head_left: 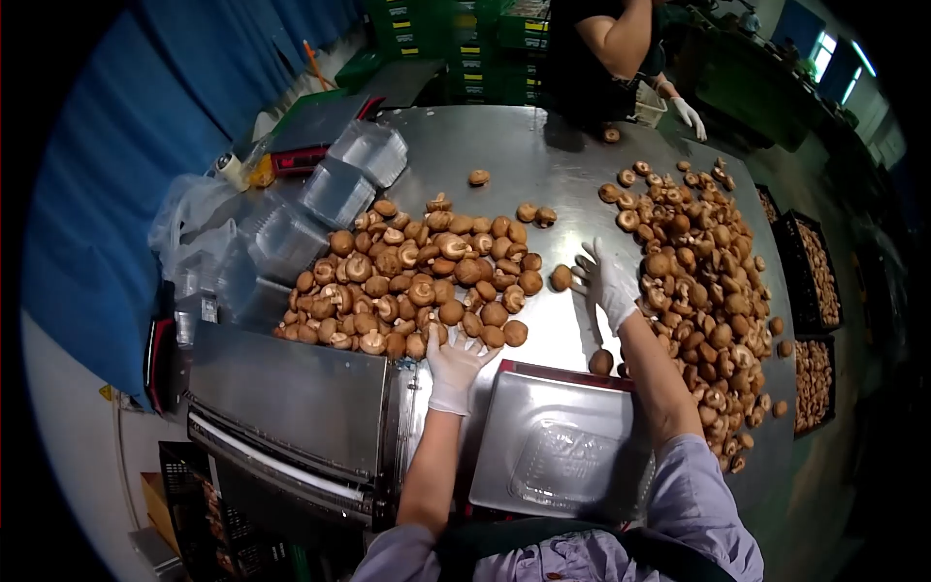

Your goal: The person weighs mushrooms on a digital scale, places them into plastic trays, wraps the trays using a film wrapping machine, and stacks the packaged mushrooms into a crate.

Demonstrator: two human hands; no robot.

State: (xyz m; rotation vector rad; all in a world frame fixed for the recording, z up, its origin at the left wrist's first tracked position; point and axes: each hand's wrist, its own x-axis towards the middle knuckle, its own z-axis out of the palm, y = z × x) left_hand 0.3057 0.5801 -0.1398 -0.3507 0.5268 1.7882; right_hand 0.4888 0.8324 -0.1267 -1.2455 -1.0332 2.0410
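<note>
My left hand, in a thin whitish glove, is open at the front edge of a pile of brown shiitake mushrooms. Its spread fingertips touch or nearly touch the nearest caps. My right hand, gloved too, is open over the bare metal between two piles. Its fingertips are beside a single mushroom; whether they touch it I cannot tell. To its right lies the larger shiitake pile. One darker mushroom sits below my right hand, near the scale.
A scale bearing a clear plastic tray stands in front of me. Clear containers and another scale are at the left. A wrapping machine borders the metal table. Opposite, a person's gloved hand hangs near mushroom crates.
</note>
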